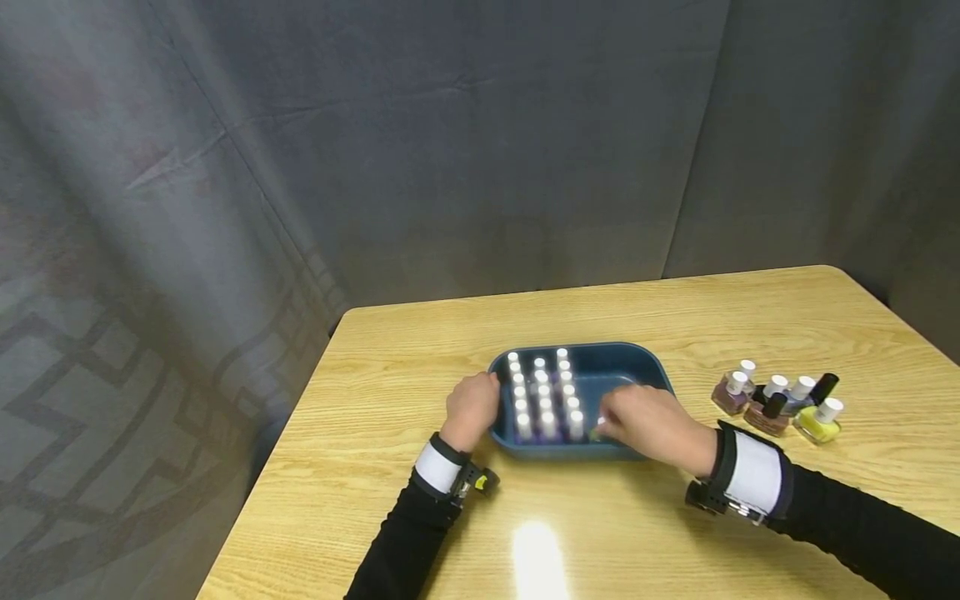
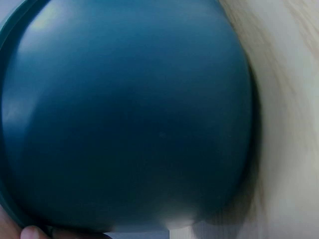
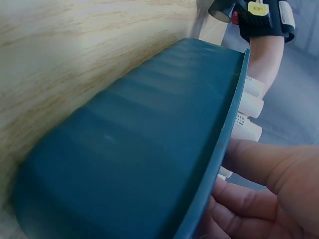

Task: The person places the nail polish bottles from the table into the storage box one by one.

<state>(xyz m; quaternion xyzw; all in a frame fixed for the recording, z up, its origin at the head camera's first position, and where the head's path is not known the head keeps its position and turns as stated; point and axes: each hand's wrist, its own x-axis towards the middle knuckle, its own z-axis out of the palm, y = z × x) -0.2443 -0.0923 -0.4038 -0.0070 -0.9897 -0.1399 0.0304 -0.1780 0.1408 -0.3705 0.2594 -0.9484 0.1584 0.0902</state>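
Note:
A dark blue plastic bin stands on the table with three rows of nail polish bottles, white caps up, in its left part. My left hand grips the bin's left rim. Over the bin's front right part, my right hand pinches a nail polish bottle, greenish and blurred, mostly hidden by the fingers. The right wrist view has the right thumb and fingers just behind the bin's near wall. Mostly the bin's outer end wall fills the left wrist view.
Right of the bin, a loose group of nail polish bottles stands on the wooden table, some with white caps, others black. One yellow bottle is at its right front. A grey curtain hangs behind the table.

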